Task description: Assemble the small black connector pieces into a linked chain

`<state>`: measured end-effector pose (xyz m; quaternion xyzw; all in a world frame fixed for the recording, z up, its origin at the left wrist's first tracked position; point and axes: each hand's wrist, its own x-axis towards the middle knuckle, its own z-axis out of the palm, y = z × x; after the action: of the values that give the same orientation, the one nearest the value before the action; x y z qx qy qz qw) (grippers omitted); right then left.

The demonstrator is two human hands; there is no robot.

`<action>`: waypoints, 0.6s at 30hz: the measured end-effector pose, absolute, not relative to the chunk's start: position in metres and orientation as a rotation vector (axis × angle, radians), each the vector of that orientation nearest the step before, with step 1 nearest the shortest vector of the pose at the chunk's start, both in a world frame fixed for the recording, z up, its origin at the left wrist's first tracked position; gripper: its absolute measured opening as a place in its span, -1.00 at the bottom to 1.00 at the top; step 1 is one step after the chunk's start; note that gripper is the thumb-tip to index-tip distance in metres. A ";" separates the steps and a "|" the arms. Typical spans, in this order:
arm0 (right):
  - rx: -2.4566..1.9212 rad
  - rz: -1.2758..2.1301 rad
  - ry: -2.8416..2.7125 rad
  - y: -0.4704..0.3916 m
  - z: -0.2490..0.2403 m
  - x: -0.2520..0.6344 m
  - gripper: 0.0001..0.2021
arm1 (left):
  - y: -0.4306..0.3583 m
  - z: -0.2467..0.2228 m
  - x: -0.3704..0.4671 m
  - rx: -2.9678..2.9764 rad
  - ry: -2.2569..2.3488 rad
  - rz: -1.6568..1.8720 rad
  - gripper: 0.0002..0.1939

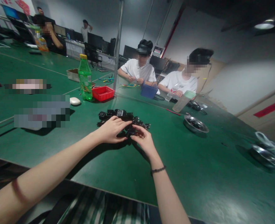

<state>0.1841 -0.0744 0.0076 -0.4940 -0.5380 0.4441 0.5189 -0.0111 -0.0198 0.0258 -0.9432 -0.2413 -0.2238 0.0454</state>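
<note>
While my left grip (113, 129) and right grip (143, 139) curl round black parts (119, 113), I can't tell what's pinched. One careless nudge could scatter them.

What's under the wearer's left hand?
Black parts show beyond the left hand on the green table; whatever lies directly beneath its palm and fingers is covered.

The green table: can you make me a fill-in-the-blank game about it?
The left hand and right hand touch a heap of small angular parts, mostly ____ in colour.
The green plastic bottle has a ____ cap.
The open rectangular plastic box just right of the bottle is ____.
A thin dark bracelet circles the ____ wrist.

Missing words: black; yellow; red; right.
</note>
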 end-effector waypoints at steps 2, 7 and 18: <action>-1.185 1.060 -1.292 -0.074 0.007 0.184 -0.54 | -0.020 0.026 -0.011 -2.883 -0.736 -0.682 -0.36; -1.180 1.044 -1.304 -0.074 0.005 0.184 -0.54 | -0.020 0.027 -0.011 -2.879 -0.737 -0.682 -0.37; -1.183 1.021 -1.328 -0.073 0.004 0.185 -0.54 | -0.019 0.025 -0.010 -2.882 -0.737 -0.721 -0.38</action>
<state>0.1850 -0.0731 0.0039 -0.4931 -0.5537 0.4256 0.5188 -0.0105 -0.0192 0.0246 -0.9408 -0.2407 -0.2354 0.0401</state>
